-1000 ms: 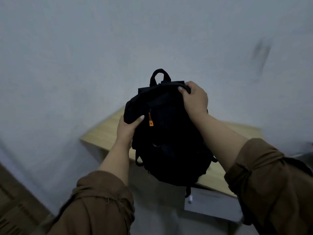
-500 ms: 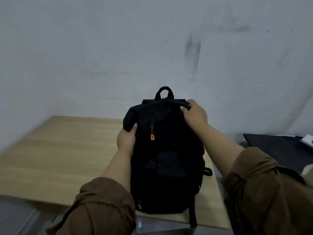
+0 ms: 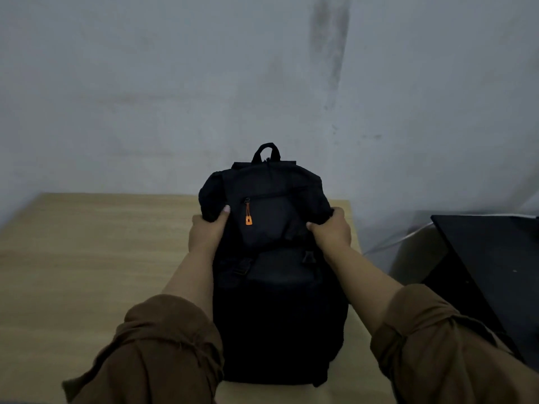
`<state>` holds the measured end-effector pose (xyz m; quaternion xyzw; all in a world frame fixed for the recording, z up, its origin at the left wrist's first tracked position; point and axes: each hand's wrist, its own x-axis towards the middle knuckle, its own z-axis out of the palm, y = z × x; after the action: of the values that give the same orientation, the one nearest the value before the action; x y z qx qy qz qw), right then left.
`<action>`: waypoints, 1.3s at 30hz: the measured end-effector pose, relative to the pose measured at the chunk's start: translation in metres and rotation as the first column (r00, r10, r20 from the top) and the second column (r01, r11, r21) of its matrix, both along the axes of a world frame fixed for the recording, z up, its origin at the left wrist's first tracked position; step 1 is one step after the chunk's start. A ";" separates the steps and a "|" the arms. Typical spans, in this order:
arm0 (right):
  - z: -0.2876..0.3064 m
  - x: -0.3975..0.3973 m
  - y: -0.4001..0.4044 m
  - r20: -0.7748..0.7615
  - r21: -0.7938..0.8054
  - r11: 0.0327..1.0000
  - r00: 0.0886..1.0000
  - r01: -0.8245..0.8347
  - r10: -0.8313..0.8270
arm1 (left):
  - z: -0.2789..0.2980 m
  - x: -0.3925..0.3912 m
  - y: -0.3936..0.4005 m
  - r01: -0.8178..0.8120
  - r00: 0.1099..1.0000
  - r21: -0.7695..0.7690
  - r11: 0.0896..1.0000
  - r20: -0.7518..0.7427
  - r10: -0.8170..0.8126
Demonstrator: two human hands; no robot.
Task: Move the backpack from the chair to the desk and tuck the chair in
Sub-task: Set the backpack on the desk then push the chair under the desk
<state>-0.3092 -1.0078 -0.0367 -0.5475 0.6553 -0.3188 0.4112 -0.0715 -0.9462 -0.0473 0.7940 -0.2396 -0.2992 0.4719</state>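
Observation:
A black backpack (image 3: 274,275) with an orange zip pull stands upright on the light wooden desk (image 3: 87,258), near the desk's right end. My left hand (image 3: 208,230) grips the upper left side of the backpack. My right hand (image 3: 331,231) grips its upper right side. The carry loop at its top points toward the wall. The chair is out of view.
A grey, stained wall (image 3: 204,83) rises right behind the desk. To the right stands a black piece of furniture (image 3: 493,272), with a narrow gap between it and the desk. The desk's left half shows bare wood.
The backpack came down from mid-air onto the desk. My right hand slid from its top edge down to its upper right side. The view swung to face the desk squarely.

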 end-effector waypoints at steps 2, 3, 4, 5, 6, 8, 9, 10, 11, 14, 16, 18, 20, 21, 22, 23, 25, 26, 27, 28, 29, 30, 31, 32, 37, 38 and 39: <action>-0.013 0.009 -0.020 -0.017 0.008 0.999 0.999 0.031 -0.031 | -0.024 0.008 -0.008 0.053 0.996 0.198 0.979 0.064 -0.067; -0.020 0.013 -0.028 -0.028 0.018 0.999 0.999 0.041 -0.040 | -0.037 0.010 -0.011 0.089 0.986 0.297 0.951 0.110 -0.126; -0.027 0.016 -0.036 -0.038 0.032 0.998 0.998 0.047 -0.046 | -0.050 0.013 -0.014 0.128 0.972 0.368 0.921 0.137 -0.190; -0.035 0.019 -0.044 -0.049 0.048 0.998 0.998 0.050 -0.047 | -0.061 0.016 -0.020 0.165 0.956 0.407 0.898 0.158 -0.247; -0.043 0.022 -0.053 -0.064 0.068 0.997 0.997 0.049 -0.045 | -0.071 0.021 -0.026 0.198 0.941 0.424 0.884 0.169 -0.292; -0.059 0.026 -0.068 -0.107 0.105 0.993 0.994 0.049 -0.038 | -0.087 0.029 -0.042 0.236 0.924 0.428 0.872 0.179 -0.338; -0.066 0.026 -0.075 -0.127 0.116 0.992 0.991 0.056 -0.041 | -0.092 0.032 -0.050 0.248 0.921 0.424 0.871 0.176 -0.348; -0.072 0.027 -0.081 -0.144 0.124 0.990 0.988 0.069 -0.050 | -0.096 0.034 -0.057 0.261 0.920 0.416 0.871 0.165 -0.354; -0.077 0.027 -0.088 -0.157 0.130 0.988 0.986 0.084 -0.063 | -0.100 0.034 -0.065 0.270 0.922 0.407 0.873 0.153 -0.356; -0.085 0.027 -0.107 -0.159 0.113 0.986 0.982 0.122 -0.103 | -0.103 0.032 -0.088 0.270 0.934 0.355 0.895 0.131 -0.333; -0.087 0.027 -0.119 -0.166 0.093 0.984 0.977 0.151 -0.135 | -0.103 0.031 -0.103 0.272 0.936 0.339 0.901 0.125 -0.329; -0.088 0.026 -0.129 -0.192 0.095 0.983 0.972 0.157 -0.137 | -0.106 0.031 -0.113 0.277 0.936 0.335 0.901 0.118 -0.332; -0.090 0.026 -0.134 -0.232 0.139 0.981 0.967 0.135 -0.100 | -0.110 0.034 -0.117 0.280 0.940 0.331 0.901 0.095 -0.327; -0.092 0.025 -0.135 -0.249 0.172 0.978 0.966 0.117 -0.072 | -0.112 0.035 -0.118 0.279 0.944 0.333 0.901 0.075 -0.320; -0.094 0.025 -0.135 -0.263 0.204 0.974 0.964 0.095 -0.039 | -0.114 0.036 -0.118 0.278 0.948 0.338 0.899 0.057 -0.314; -0.096 0.025 -0.134 -0.271 0.228 0.971 0.963 0.074 -0.010 | -0.114 0.037 -0.118 0.277 0.950 0.346 0.896 0.042 -0.310; -0.093 0.027 -0.133 -0.305 0.244 0.968 0.952 0.056 0.022 | -0.110 0.036 -0.115 0.266 0.956 0.348 0.899 0.027 -0.293; -0.089 0.029 -0.132 -0.340 0.242 0.968 0.940 0.059 0.028 | -0.107 0.034 -0.112 0.250 0.962 0.334 0.909 0.022 -0.273; -0.086 0.030 -0.130 -0.379 0.230 0.971 0.925 0.061 0.032 | -0.105 0.033 -0.109 0.232 0.968 0.310 0.922 0.021 -0.251; -0.081 0.032 -0.126 -0.403 0.212 0.976 0.914 0.052 0.039 | -0.100 0.031 -0.103 0.211 0.974 0.283 0.936 0.026 -0.227; -0.075 0.033 -0.120 -0.414 0.179 0.984 0.909 0.027 0.050 | -0.094 0.028 -0.096 0.190 0.978 0.260 0.947 0.036 -0.206; -0.071 0.036 -0.117 -0.417 0.141 0.990 0.907 0.001 0.059 | -0.091 0.026 -0.093 0.178 0.980 0.238 0.955 0.042 -0.193; -0.067 0.038 -0.111 -0.408 0.096 0.995 0.910 -0.033 0.070 | -0.086 0.023 -0.087 0.170 0.982 0.214 0.962 0.049 -0.184; -0.062 0.040 -0.102 -0.390 0.052 0.996 0.917 -0.075 0.089 | -0.080 0.019 -0.078 0.166 0.982 0.183 0.969 0.056 -0.179; -0.045 0.053 -0.051 -0.296 -0.080 0.965 0.930 -0.252 0.218 | -0.051 -0.007 -0.023 0.154 0.986 0.025 0.988 0.066 -0.155; -0.042 0.056 -0.037 -0.284 -0.098 0.953 0.926 -0.288 0.251 | -0.048 -0.012 -0.008 0.142 0.988 -0.005 0.990 0.062 -0.141; -0.039 0.058 -0.022 -0.269 -0.115 0.939 0.921 -0.323 0.284 | -0.044 -0.016 0.008 0.126 0.991 -0.027 0.992 0.046 -0.125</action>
<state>-0.2509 -1.0302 -0.0755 -0.7089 0.5812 -0.2308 0.3262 -0.0880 -0.9384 -0.0911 0.7765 -0.3039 -0.3073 0.4585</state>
